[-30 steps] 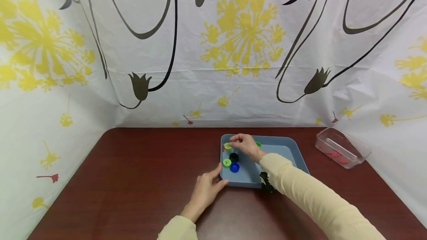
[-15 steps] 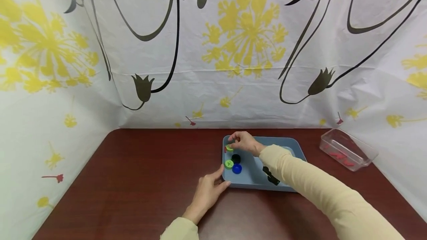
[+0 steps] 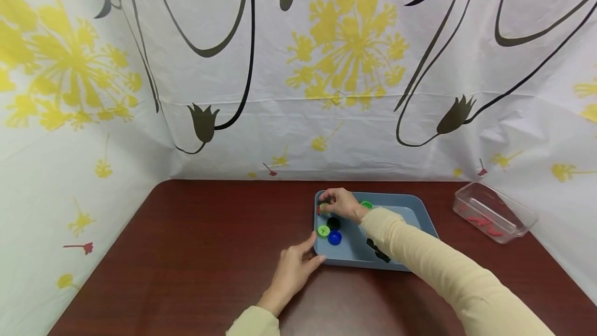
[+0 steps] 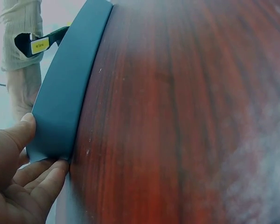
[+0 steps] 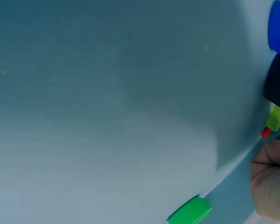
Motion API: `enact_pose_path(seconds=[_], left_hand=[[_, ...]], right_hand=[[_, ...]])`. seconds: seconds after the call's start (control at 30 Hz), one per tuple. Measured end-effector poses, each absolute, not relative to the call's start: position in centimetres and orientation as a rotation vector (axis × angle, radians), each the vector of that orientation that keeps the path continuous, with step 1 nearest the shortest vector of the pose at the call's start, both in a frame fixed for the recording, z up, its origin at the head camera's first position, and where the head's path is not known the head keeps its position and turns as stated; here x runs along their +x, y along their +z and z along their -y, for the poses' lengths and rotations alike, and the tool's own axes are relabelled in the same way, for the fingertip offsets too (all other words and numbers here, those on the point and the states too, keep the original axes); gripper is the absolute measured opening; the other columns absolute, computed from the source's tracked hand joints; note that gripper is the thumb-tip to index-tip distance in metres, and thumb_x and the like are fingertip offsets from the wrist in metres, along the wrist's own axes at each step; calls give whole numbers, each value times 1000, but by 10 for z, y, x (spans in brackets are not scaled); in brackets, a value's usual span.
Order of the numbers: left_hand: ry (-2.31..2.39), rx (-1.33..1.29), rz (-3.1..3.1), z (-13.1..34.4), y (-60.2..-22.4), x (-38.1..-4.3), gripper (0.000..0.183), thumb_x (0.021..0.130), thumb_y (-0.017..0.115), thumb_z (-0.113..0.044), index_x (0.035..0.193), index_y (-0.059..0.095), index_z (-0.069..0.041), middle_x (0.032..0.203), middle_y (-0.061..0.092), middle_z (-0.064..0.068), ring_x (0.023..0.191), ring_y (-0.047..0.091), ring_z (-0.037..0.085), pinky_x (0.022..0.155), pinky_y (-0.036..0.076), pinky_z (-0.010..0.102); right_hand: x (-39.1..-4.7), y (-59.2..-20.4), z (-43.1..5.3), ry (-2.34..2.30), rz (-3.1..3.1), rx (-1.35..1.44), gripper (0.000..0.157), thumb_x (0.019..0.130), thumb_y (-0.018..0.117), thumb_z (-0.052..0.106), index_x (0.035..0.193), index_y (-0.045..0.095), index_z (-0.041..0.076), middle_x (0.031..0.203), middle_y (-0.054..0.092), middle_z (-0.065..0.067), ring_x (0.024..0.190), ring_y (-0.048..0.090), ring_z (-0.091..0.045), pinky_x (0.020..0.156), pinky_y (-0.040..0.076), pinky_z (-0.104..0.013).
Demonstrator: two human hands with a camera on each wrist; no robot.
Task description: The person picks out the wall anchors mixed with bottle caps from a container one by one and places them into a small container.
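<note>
My left hand (image 3: 291, 271) holds the near left corner of a blue-grey tray (image 3: 354, 264), thumb and fingers on either side of it. In the left wrist view the thumb lies against the tray wall (image 4: 67, 93). Inside the tray, at the far left, my right hand (image 3: 342, 204) pinches a light green bottle cap (image 5: 276, 116), which it mostly covers. Beside that cap is a small red piece (image 5: 266, 133). Nearer me sit a black cap (image 3: 333, 223), another light green cap (image 3: 323, 231) and a blue cap (image 3: 334, 237). A brighter green cap (image 3: 366, 205) lies by the tray's far wall.
A clear plastic box (image 3: 495, 214) with several red pieces stands right of the tray on the dark wooden table (image 3: 224, 242). A black camera mount (image 4: 39, 44) with a yellow label is at the right sleeve. A patterned sheet (image 3: 261, 134) hangs behind the table.
My right hand has come down over the far light green cap and now hides most of it. The left hand stays at the tray corner; the whole view has shifted slightly.
</note>
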State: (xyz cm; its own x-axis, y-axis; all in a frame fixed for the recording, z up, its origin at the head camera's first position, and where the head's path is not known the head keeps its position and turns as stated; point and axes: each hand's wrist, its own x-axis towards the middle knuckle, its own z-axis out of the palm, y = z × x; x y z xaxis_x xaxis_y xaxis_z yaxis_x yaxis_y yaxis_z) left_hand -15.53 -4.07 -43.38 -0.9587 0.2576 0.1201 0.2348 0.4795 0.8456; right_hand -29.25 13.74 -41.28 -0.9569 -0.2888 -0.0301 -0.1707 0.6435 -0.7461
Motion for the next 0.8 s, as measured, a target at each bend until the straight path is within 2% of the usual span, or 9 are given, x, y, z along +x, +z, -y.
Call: enact_pose_path(seconds=[0.43,0.8], left_hand=[[1533,447,-2674,42,-436,-157,57,87,67,-27,138,47,-10,135,52,11,103,65,22,79,55,31],[1522,446,-2677,42,-435,-157,58,87,68,-27,139,46,-10,135,52,10,102,66,22,79,55,31]], right_hand=[[-293,-424,-132,-1098,-2844,-391,20,77,78,14,93,69,6,67,55,-2,60,46,-12,57,40,-25],[-293,-428,-132,-1032,-2879,-425,15,80,75,18,90,69,10,69,55,-1,62,48,-12,61,42,-27]])
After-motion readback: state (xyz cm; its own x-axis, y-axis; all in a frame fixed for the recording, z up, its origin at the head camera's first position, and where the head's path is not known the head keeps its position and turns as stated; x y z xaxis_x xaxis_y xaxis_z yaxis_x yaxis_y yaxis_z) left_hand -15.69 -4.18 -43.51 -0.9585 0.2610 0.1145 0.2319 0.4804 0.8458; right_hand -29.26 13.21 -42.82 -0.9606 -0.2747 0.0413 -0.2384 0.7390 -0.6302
